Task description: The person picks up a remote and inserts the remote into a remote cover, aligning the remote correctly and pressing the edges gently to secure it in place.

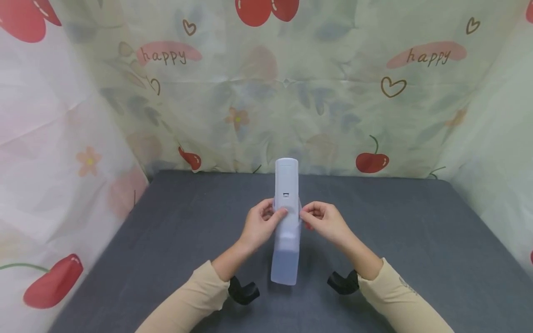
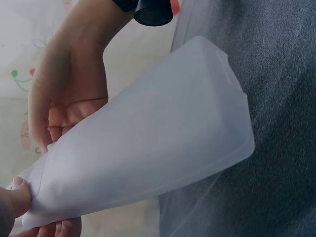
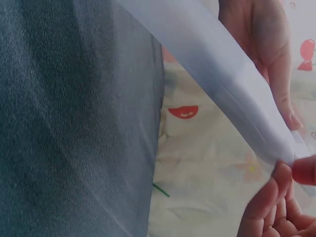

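A long white plastic device [image 1: 287, 226] with a frosted, translucent lower part stands tilted in front of me, held in both hands. A small rectangular port shows on its narrow side. My left hand [image 1: 260, 224] grips it at mid-length, the thumb across the narrow side and the fingers behind. On the opposite edge, my right hand [image 1: 329, 222] pinches with thumb and forefinger. The left wrist view is filled by the device's frosted part [image 2: 148, 123]. In the right wrist view, the right fingertips [image 3: 283, 173] meet at the device's edge.
The dark grey cloth-covered table [image 1: 187, 222] lies under the hands. Behind and beside it hangs a patterned curtain [image 1: 291, 92] with cherries and hearts. Black curved pieces [image 1: 244, 292] show at both wrists, below the beige sleeves [image 1: 191, 293].
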Demonstrator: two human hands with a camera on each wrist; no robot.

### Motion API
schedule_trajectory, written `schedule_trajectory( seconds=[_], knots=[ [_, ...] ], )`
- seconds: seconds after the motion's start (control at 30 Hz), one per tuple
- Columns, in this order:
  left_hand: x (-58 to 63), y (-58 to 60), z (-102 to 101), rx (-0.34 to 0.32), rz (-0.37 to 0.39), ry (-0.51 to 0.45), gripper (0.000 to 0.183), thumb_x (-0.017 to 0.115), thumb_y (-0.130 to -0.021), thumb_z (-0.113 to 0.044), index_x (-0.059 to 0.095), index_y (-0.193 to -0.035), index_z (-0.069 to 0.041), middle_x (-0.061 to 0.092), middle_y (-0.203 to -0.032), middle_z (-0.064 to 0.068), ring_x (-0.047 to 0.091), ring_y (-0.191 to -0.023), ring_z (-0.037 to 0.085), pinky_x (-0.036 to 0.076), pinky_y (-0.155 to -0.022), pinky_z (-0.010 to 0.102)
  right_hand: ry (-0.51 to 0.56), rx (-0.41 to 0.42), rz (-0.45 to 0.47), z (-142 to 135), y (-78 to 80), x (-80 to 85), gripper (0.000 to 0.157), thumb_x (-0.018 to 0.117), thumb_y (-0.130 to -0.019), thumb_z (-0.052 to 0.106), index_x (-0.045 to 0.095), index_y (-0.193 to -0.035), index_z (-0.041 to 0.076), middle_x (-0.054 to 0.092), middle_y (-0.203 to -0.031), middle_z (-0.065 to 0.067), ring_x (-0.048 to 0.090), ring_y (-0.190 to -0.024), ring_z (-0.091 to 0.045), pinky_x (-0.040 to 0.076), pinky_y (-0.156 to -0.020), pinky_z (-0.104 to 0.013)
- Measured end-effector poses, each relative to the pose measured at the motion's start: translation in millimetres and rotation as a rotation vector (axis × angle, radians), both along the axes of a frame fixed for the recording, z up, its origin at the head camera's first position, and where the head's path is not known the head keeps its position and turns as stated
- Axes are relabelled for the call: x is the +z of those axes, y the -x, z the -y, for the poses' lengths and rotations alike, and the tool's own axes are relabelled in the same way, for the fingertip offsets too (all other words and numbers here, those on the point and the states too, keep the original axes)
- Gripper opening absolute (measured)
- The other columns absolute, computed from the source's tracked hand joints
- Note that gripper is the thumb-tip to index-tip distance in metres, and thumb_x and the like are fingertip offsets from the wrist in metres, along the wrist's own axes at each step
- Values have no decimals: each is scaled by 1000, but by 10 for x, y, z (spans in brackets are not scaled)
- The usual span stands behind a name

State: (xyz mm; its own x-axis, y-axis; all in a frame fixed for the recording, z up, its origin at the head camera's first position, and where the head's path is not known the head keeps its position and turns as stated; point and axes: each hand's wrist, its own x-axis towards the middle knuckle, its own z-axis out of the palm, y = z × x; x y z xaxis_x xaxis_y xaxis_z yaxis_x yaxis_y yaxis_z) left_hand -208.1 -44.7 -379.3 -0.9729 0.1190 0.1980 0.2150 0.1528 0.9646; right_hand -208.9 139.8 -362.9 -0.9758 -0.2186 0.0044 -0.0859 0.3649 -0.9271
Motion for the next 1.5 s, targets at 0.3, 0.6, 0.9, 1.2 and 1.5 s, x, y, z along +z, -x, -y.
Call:
schedule_trajectory(
  seconds=[0.3, 0.6, 0.9, 1.2, 1.5],
  knots=[
    [41, -31, 41, -94, -8, 64, 36, 61, -91, -16, 57, -122, 0, 67, -106, 22, 68, -85, 26, 52, -67, 25, 26, -125, -4, 72, -36, -2, 17, 57, -91, 12, 61, -94, -4, 60, -70, -3, 54, -63, -11, 48, -65, -29],
    [57, -19, 51, -140, 5, 101, 36, 60, -91, -17, 56, -123, 0, 67, -106, 22, 68, -84, 25, 53, -67, 26, 47, -180, 23, 97, -48, 30, 18, 56, -92, 12, 61, -95, -5, 59, -67, 2, 53, -64, -12, 46, -65, -25],
    [106, -44, 73, -158, -17, 146, 36, 60, -91, -17, 56, -123, 0, 67, -104, 21, 68, -80, 24, 51, -64, 23, 76, -194, 27, 112, -56, 76, 18, 56, -92, 11, 61, -95, -6, 58, -67, 3, 53, -64, -10, 46, -64, -22],
    [126, -43, 76, -137, -34, 164, 36, 62, -90, -19, 58, -121, -1, 68, -100, 20, 62, -65, 14, 45, -55, 21, 109, -118, 1, 104, -58, 102, 17, 53, -94, 10, 55, -99, -6, 56, -76, 0, 55, -71, -11, 50, -70, -25],
    [63, -56, 52, -92, -82, 184, 37, 66, -87, -17, 60, -120, -1, 68, -93, 20, 55, -55, 5, 45, -52, 19, 100, 20, 18, 39, -47, 128, 33, 52, -96, 16, 40, -121, 0, 58, -105, -22, 64, -84, -16, 55, -81, -39]
  ],
)
